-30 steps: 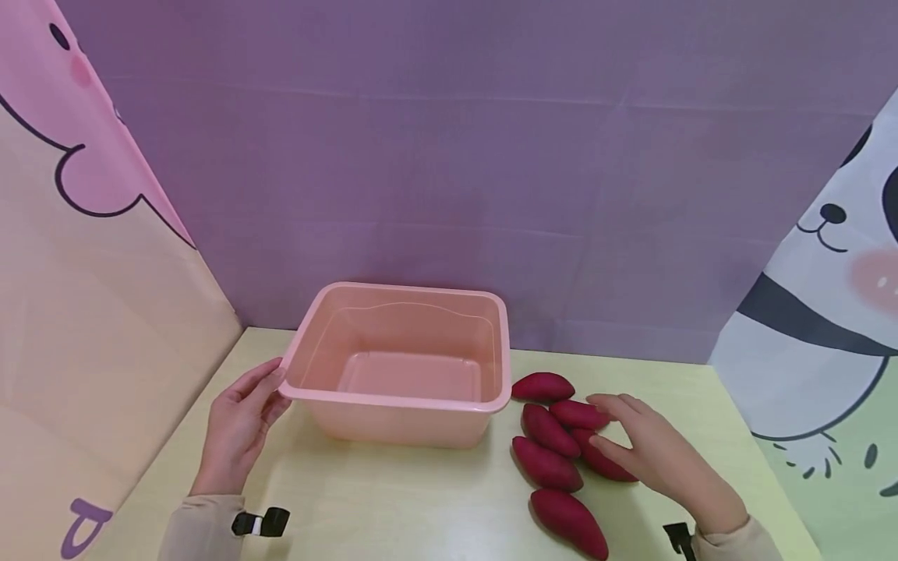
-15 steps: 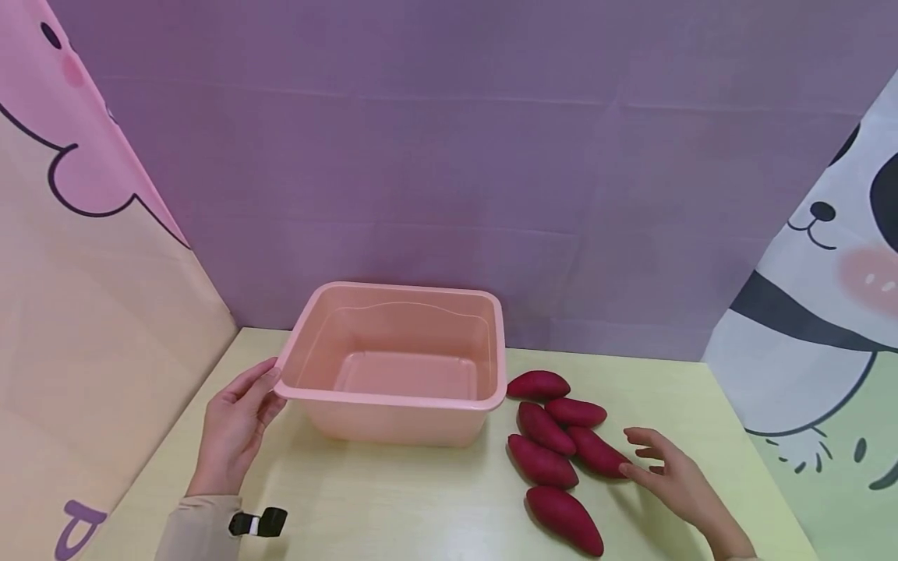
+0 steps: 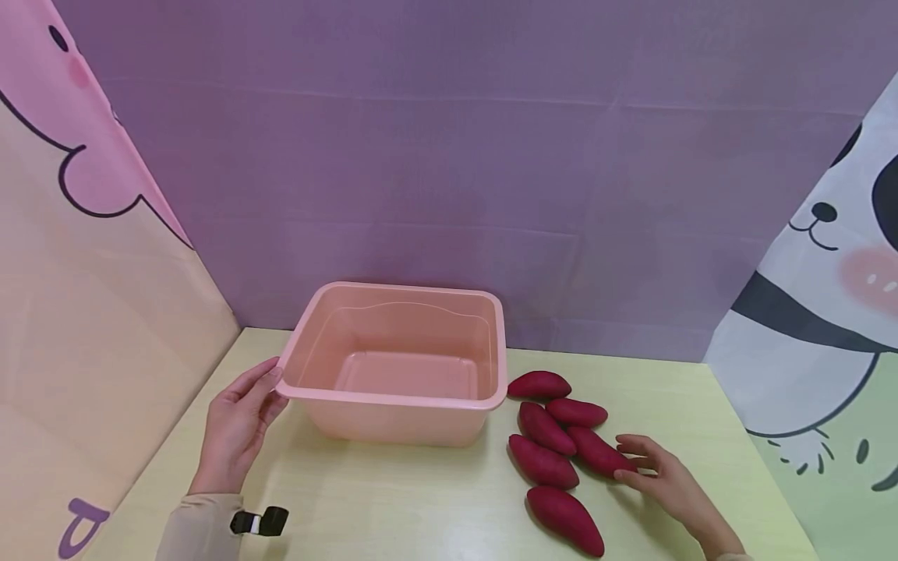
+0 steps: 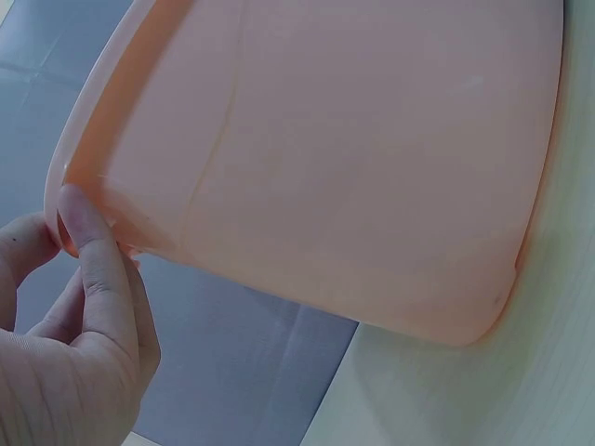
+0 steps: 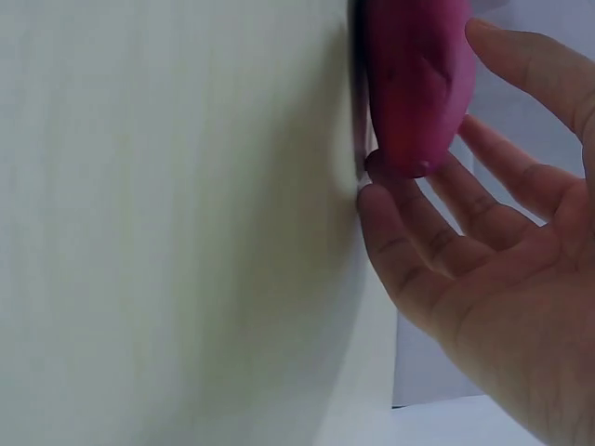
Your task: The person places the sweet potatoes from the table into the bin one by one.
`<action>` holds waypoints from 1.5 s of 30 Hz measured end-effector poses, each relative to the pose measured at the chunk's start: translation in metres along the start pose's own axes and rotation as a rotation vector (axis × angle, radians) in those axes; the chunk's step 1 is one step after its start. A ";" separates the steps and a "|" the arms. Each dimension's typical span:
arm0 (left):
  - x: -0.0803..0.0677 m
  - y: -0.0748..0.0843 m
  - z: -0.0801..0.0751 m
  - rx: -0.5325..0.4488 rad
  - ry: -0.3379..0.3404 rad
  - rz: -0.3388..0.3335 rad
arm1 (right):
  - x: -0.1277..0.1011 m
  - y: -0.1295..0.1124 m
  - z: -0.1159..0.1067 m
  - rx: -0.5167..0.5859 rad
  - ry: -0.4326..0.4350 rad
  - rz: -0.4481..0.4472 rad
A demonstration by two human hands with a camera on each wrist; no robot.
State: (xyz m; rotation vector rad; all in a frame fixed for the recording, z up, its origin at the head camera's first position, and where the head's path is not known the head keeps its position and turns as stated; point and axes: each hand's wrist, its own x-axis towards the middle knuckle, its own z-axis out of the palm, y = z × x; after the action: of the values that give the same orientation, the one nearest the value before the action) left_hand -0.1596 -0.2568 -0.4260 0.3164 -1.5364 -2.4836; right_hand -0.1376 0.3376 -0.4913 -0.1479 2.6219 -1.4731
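Note:
A pink plastic basin (image 3: 393, 425) stands at the back of the table, its inside bare. My left hand (image 3: 231, 428) pinches the rim at its left front corner; in the left wrist view the fingers (image 4: 98, 246) curl over that rim. To the basin's right lie several dark red sweet potatoes. My right hand (image 3: 666, 483) is at the near right end of one sweet potato (image 3: 595, 450). In the right wrist view its fingers are spread loosely around the tip of that sweet potato (image 5: 418, 84), thumb at one side, fingers on the other.
The other sweet potatoes lie close together, the nearest one (image 3: 564, 520) toward the front and one (image 3: 539, 385) beside the basin. A purple cloth (image 3: 449, 171) hangs behind the pale table (image 3: 393, 499), with printed cloths at left and right.
My right hand has drawn back from over the pile toward the front right, then closed in on the end of one sweet potato. The left hand keeps its place on the basin's rim.

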 end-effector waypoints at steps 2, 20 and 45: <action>0.000 0.000 0.000 -0.001 -0.003 -0.004 | 0.000 0.002 0.001 0.014 -0.002 0.008; 0.001 -0.001 0.000 -0.004 0.003 -0.012 | -0.001 0.011 0.003 0.079 0.031 0.008; 0.002 -0.001 -0.001 0.004 0.012 -0.031 | -0.008 0.010 -0.001 0.201 0.002 -0.039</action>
State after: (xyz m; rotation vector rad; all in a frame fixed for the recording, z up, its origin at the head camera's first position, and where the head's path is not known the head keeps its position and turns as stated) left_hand -0.1612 -0.2580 -0.4272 0.3577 -1.5438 -2.4975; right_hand -0.1301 0.3449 -0.4984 -0.1780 2.4662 -1.7389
